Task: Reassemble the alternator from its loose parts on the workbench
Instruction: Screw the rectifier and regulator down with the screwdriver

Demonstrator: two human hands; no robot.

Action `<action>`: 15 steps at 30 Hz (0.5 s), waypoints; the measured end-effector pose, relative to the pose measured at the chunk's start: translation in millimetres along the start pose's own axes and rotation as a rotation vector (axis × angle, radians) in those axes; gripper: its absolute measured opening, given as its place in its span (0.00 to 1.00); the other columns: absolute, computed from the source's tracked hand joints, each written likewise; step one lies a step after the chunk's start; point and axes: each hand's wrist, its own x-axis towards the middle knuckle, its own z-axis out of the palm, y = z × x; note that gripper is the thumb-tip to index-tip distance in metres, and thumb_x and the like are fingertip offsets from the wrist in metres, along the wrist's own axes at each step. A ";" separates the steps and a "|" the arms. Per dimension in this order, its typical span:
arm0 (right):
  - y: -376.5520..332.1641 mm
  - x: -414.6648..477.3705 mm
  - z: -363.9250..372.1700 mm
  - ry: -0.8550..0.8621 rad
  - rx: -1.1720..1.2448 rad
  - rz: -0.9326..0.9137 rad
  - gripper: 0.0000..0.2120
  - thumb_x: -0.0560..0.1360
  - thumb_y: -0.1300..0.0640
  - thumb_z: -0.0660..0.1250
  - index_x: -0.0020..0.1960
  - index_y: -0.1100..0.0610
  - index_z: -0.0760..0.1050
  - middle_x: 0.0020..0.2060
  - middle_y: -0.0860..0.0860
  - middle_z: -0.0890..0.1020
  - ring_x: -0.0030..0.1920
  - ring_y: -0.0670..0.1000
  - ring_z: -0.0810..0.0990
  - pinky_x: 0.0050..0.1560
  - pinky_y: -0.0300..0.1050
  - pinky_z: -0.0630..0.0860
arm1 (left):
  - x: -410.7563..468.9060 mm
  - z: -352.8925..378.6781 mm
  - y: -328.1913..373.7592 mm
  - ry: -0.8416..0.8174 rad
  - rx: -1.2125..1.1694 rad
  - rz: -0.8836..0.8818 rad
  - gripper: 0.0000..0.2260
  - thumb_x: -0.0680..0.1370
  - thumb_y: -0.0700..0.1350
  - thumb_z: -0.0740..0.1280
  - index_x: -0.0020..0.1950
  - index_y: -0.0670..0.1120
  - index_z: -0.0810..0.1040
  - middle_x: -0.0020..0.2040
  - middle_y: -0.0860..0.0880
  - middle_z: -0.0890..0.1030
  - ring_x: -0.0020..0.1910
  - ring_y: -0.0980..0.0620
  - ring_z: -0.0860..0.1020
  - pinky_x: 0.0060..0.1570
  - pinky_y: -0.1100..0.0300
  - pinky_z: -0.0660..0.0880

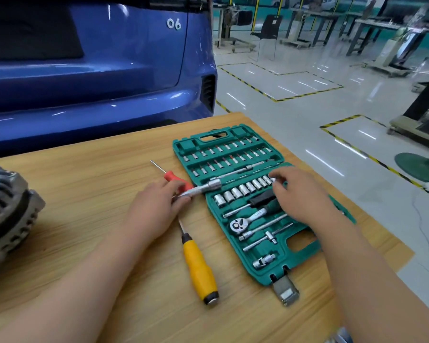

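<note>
Forearms [84, 280] foremost; left hand [156, 206] clasps a silver socket extension [204, 188], yellow screwdriver [200, 268] just beneath it; right hand [305, 194] curls over sockets [248, 188], grasp unclear.

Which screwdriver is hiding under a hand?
The red-handled screwdriver: the left hand covers part of its handle. The yellow-handled screwdriver lies uncovered.

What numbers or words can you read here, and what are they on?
"06": silver badge on the back of the blue car.
Sockets in the green tool case: any size marks are too small to read.
Nothing else can be read.
</note>
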 end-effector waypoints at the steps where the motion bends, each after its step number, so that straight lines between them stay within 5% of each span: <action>1: -11.1 -4.3 5.2 -0.022 0.004 -0.022 0.16 0.81 0.55 0.58 0.67 0.52 0.73 0.64 0.50 0.76 0.60 0.52 0.75 0.59 0.47 0.72 | -3.8 0.7 -5.1 -0.003 -0.051 0.028 0.14 0.80 0.54 0.63 0.63 0.52 0.76 0.56 0.50 0.77 0.57 0.46 0.73 0.55 0.52 0.71; 6: -69.2 -26.0 34.4 -0.116 -0.080 -0.167 0.17 0.81 0.53 0.57 0.69 0.51 0.70 0.65 0.51 0.73 0.64 0.53 0.71 0.64 0.53 0.71 | -28.6 -3.5 -32.9 0.103 0.026 0.066 0.10 0.79 0.52 0.65 0.57 0.52 0.80 0.51 0.51 0.78 0.56 0.44 0.73 0.52 0.52 0.68; 10: -109.5 -60.4 63.2 -0.162 -0.216 -0.285 0.20 0.80 0.46 0.57 0.70 0.50 0.68 0.63 0.51 0.72 0.63 0.54 0.69 0.64 0.54 0.68 | -50.8 -9.3 -60.8 0.234 0.117 0.113 0.07 0.77 0.50 0.69 0.54 0.55 0.82 0.52 0.53 0.80 0.55 0.43 0.72 0.49 0.54 0.56; 15: -136.6 -98.6 102.9 -0.200 -0.362 -0.290 0.23 0.79 0.41 0.53 0.70 0.51 0.67 0.67 0.52 0.68 0.68 0.56 0.64 0.72 0.66 0.44 | -53.1 -5.9 -64.6 0.174 0.067 0.066 0.12 0.81 0.48 0.63 0.63 0.55 0.80 0.66 0.48 0.75 0.64 0.41 0.66 0.63 0.51 0.62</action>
